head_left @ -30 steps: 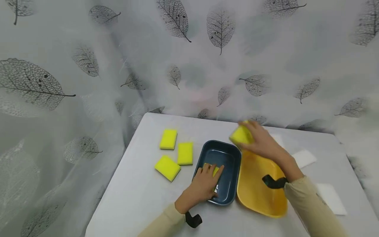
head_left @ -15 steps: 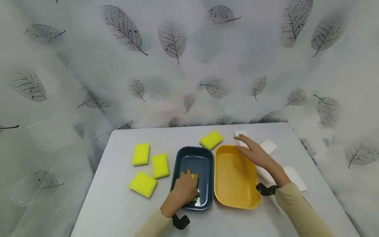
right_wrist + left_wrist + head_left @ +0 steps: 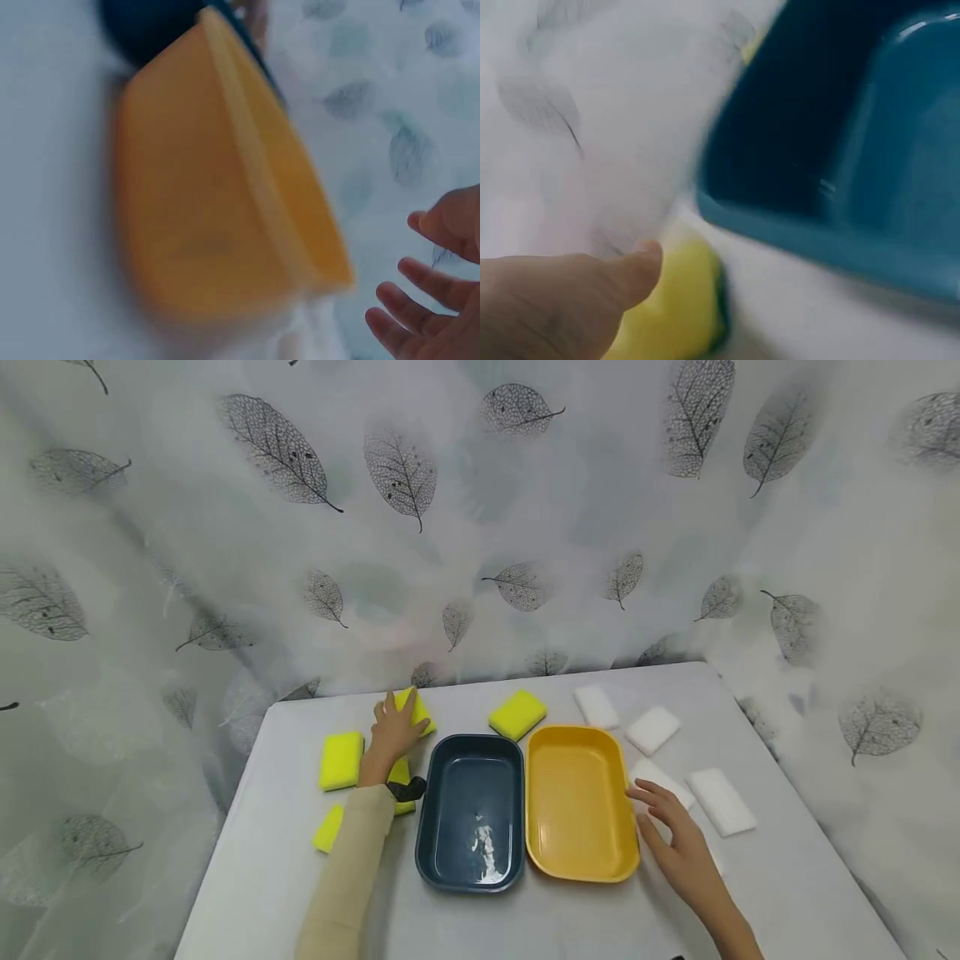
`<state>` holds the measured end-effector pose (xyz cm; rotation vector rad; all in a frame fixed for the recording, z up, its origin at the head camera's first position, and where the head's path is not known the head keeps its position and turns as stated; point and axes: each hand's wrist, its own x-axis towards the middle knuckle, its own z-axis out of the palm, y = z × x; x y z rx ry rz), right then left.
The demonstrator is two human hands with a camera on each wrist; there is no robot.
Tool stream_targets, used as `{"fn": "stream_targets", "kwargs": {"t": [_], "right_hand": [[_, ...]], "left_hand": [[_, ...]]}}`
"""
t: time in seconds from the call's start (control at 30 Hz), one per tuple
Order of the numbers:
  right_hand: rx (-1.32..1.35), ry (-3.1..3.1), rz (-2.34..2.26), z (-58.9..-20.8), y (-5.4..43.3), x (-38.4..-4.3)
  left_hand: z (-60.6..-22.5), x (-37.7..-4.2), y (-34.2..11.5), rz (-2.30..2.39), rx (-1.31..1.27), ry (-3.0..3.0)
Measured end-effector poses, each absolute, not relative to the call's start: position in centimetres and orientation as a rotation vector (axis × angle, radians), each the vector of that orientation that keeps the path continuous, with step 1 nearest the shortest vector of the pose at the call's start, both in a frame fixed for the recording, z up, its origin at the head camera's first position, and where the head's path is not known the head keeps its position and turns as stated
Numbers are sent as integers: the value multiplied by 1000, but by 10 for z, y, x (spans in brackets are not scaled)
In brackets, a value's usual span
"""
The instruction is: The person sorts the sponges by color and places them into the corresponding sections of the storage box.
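At the table's back left my left hand [image 3: 390, 735] holds a yellow sponge [image 3: 422, 714], fingers spread over it. In the left wrist view the thumb lies against this sponge [image 3: 686, 300], whose dark green side shows at the right. My right hand [image 3: 675, 839] hovers with parted, relaxed fingers just right of the yellow tray [image 3: 581, 802], holding nothing; in the right wrist view its fingers [image 3: 424, 281] are apart from the tray. The dark blue tray [image 3: 468, 810] stands left of the yellow one, with nothing in it.
More yellow sponges, one of them [image 3: 341, 760], lie left of the blue tray, partly hidden by my left arm. Another yellow sponge [image 3: 517, 714] lies behind the trays. Several white sponge-like blocks [image 3: 722, 802] lie at the right. A leaf-patterned curtain [image 3: 525, 527] hangs behind the table.
My left hand has carried the sponge from inside the blue tray to the back left. My right hand released a yellow sponge behind the trays, then came back nearer beside the yellow tray.
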<state>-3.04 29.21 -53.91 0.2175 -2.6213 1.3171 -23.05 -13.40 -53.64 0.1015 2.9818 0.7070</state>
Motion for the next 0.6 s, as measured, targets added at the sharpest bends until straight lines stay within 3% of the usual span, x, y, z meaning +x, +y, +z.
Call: {"fn": "stream_targets", "kwargs": {"t": [0.13,0.27,0.4,0.5,0.6], "right_hand": [[341,-2648,1413,-516,272,-87],[466,-2944,1431,-503,243,-183],[508,-3364,1167,-511,216,-266],[476,-3550,982,-522,207,-294],[420,-3567,872,-532,209,-301]], "left_hand": [[-567,-215,-142,682,65,2876],[-576,-183,-138,615,86,2987],[-581,-144,-131,560,-12,2990],[-585,-118,-122,584,-89,3014],[-586,-91,-117,594,-117,3098]]}}
